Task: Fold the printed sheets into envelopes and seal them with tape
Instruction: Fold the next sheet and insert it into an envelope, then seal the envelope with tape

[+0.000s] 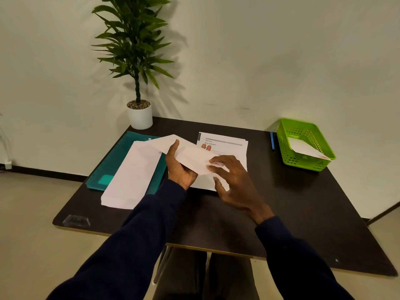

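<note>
The envelope (192,156), white matte paper with its pointed flap open towards the far left, was held in the air above the table (281,202), over the printed sheets (227,144).

The left hand (179,169) gripped the envelope's left part. The thumb lay flat on top, and two fingertips showed past the far edge.

The right hand (236,185) had bent fingertips touching the envelope's near right end. The thumb was spread below the edge. Whether this hand pinched the paper or only touched it could not be told.

The sheets lay flat in a squared pile with lines of grey print across the top; the print was too small to read.

To the left, an envelope stack (132,176), long and rectangular, lay partly on a translucent teal plastic folder (112,167).

At the right edge of the dark, smooth table stood a green perforated plastic basket (303,128) holding a white paper piece (303,148). A blue pen (272,140) lay just beside its left wall.

A white cylindrical pot (140,118), topped with gravel, stood at the far left corner.

A small clear object (75,220) sat at the near left corner; its kind could not be told.
</note>
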